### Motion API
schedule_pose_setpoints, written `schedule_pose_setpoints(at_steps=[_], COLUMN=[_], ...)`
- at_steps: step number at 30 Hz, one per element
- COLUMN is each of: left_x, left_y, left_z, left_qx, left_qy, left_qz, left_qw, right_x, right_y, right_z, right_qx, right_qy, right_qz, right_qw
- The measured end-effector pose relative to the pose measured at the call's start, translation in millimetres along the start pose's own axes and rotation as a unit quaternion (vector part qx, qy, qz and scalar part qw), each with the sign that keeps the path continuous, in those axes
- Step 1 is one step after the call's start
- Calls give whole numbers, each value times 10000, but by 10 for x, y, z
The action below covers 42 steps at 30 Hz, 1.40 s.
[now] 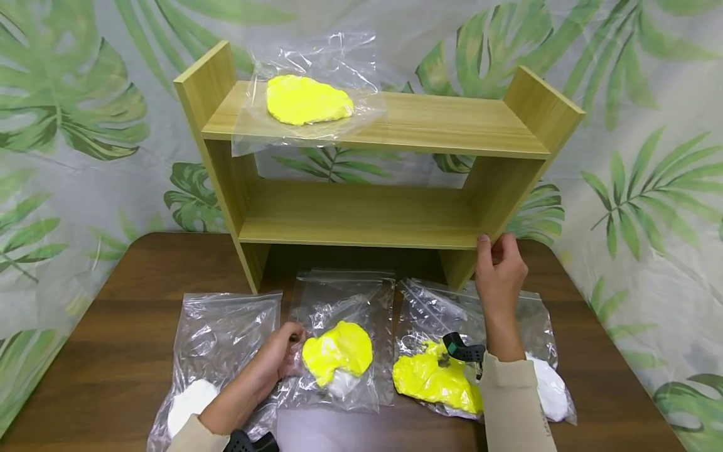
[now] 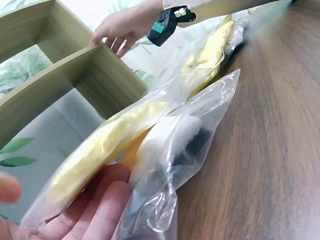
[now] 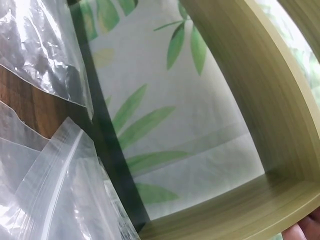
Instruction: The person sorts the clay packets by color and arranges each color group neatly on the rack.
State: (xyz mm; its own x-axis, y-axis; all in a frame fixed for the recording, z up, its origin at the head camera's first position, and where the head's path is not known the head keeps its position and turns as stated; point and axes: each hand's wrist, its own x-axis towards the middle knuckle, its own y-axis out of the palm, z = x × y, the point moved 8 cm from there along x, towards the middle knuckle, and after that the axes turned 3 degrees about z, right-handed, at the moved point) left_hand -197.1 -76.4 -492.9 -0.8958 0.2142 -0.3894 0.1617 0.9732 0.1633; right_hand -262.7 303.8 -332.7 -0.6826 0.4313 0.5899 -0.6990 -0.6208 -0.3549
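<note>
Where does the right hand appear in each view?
Head: the right hand is right of centre, at the right side of the shelf.
Left wrist: near the top, left of centre.
Right wrist: only its fingers show, bottom right corner.
Shared landmark: the shelf, in all three views.

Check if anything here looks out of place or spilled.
One thing looks slightly askew: on top of the shelf, the clear bag around a yellow lump droops over the front edge instead of lying fully on the board. I see nothing spilled.
</note>
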Motion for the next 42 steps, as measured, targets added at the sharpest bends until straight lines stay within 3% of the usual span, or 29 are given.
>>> schedule_pose_setpoints(at_steps=[3, 6, 12, 19, 21, 27, 34, 42], left_x=[-5, -13, -13, 7, 16, 11, -10, -13], left_y=[-11, 4, 14, 3, 13, 39, 26, 17], left_z=[-18, -24, -46, -83, -77, -12, -4, -5], left_qx=[388, 644, 756, 1115, 1185, 1199, 1193, 1136], left_qy=[121, 274, 465, 654, 689, 641, 574, 572], left_qz=[-118, 1, 123, -122, -70, 267, 113, 179], left_qw=[9991, 9975, 9960, 9915, 9905, 9904, 9911, 9917], right_x=[10, 19, 23, 46, 45, 4, 10, 3], right_y=[13, 26, 19, 5, 2, -3, 0, 9], right_z=[19, 31, 27, 15, -1, -48, -46, -26], right_qx=[2, 22, 55, 53, 48, -37, -21, -38], right_qy=[-27, -52, -5, 87, 104, 133, 73, 155], right_qz=[23, 35, -3, 17, 5, -37, -51, 16], right_qw=[10000, 10000, 10000, 9999, 9999, 9999, 10000, 9999])
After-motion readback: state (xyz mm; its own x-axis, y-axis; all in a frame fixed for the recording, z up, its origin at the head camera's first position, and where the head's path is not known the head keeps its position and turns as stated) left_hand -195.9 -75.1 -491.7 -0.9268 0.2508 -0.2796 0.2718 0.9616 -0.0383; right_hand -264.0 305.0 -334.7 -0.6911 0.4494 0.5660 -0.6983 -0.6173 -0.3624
